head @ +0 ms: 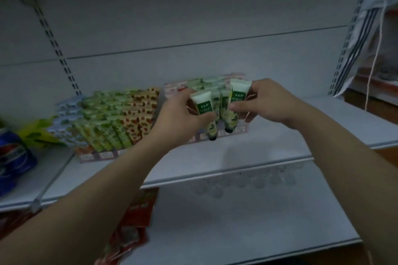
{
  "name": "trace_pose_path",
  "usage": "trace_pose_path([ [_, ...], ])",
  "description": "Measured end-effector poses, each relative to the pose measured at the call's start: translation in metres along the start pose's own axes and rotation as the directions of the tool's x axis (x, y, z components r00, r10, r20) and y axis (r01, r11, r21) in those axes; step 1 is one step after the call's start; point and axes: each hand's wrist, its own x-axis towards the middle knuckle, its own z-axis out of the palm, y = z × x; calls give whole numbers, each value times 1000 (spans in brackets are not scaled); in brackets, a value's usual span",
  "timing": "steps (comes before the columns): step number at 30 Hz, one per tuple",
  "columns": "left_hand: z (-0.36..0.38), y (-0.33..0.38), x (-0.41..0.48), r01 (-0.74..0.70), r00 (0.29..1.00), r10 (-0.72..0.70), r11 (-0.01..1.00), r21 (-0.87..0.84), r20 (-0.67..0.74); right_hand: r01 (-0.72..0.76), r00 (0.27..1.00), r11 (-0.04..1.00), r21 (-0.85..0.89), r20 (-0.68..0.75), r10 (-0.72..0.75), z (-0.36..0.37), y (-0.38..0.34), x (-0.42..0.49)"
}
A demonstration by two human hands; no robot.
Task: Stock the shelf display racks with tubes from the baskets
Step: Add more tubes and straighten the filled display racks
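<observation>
A white shelf [280,146] carries two display racks. The left rack [103,155] is packed with rows of tubes; the right rack [175,88], partly filled, stands at the far side behind the hands. Just near of it, the left hand [181,114] and right hand [267,101] each grasp green-and-white tubes [238,92], fingers curled round them, dark caps pointing down above the shelf.
</observation>
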Motion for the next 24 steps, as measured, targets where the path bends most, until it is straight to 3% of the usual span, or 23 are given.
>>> trace_pose_path([
  [5,10,27,36,-136,989,146,938,319,-7,42,998,999,-20,-39,-42,-15,24,27],
  [10,35,31,67,-244,970,220,845,476,106,5,998,1000,12,-56,-5,-17,50,49],
  [13,50,24,81,-291,955,262,752,592,137,35,993,997,-74,-112,-43,-15,61,57],
  [17,54,7,86,-304,950,273,683,665,153,87,981,968,-236,-150,-125,-8,62,59],
  [22,59,-4,86,-308,942,289,533,788,173,124,967,942,-311,-177,-185,0,70,52],
  [24,61,-5,86,-291,943,298,515,806,150,113,966,950,-292,-194,-174,2,73,47],
])
